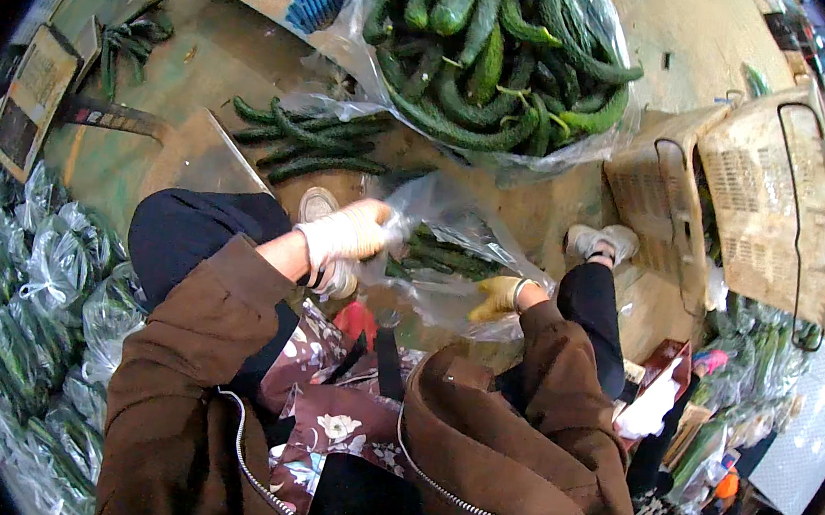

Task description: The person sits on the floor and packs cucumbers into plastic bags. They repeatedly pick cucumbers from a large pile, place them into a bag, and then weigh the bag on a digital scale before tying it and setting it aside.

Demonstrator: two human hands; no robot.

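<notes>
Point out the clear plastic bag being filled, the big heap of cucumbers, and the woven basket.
Clear plastic bag of green cucumbers [453,252], head view: on the cucumbers showing through its middle.
Large heap of dark green cucumbers on plastic sheeting [494,55], head view: centre of the heap.
Tan woven basket [771,195], head view: its flat side panel.

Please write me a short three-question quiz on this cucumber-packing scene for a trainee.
1. True or false: the left hand wears a white glove and grips the top edge of the clear plastic bag.
2. What does that bag hold? A) cucumbers B) carrots C) onions
3. Fill in: the right hand, in a yellowish glove, is under the bag's ______ side.

Key
1. True.
2. A: dark green cucumbers show through the plastic, like the big heap of cucumbers on the sheet farther off and the filled tied bags at the person's left.
3. Lower; whether its grip is closed cannot be told.
</notes>
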